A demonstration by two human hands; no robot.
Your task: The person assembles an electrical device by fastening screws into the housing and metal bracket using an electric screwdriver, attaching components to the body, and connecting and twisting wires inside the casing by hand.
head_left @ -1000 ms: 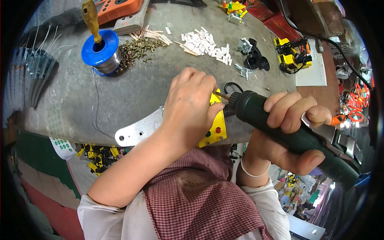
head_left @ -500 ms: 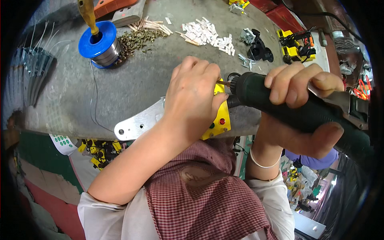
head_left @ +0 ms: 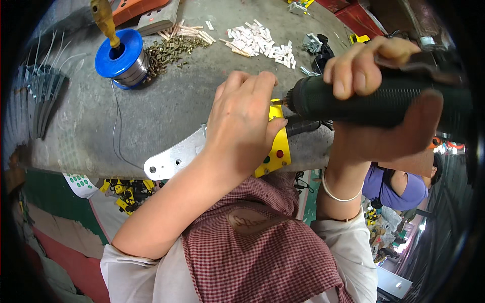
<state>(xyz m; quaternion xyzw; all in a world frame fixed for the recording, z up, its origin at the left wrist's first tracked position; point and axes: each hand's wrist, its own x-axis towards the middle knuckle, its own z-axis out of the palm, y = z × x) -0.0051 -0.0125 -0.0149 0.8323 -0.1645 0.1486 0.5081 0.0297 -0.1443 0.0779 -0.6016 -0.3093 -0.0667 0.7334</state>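
My left hand (head_left: 243,108) is closed over a yellow housing (head_left: 279,142) with a red and a green button, near the table's front edge. A flat silver metal bar (head_left: 174,160) with holes sticks out leftward from under that hand. My right hand (head_left: 376,139) wraps round a dark green electric screwdriver (head_left: 384,103), held roughly level. Its bit points left and meets the upper edge of the housing, beside my left fingers. Exactly where the tip sits is hidden. A black cable or sleeve (head_left: 303,126) leaves the housing's right side.
A blue solder spool (head_left: 108,68) holds an upright wooden-handled tool (head_left: 103,20). Behind lie brass-coloured screws (head_left: 177,50), white small pieces (head_left: 260,43) and black parts (head_left: 326,50). Metal strips (head_left: 43,101) stand far left. A person in purple (head_left: 399,187) is at the right.
The back end of the electric screwdriver has swung upward with my right hand, so the tool lies more level. My left hand and the housing have stayed nearly still.
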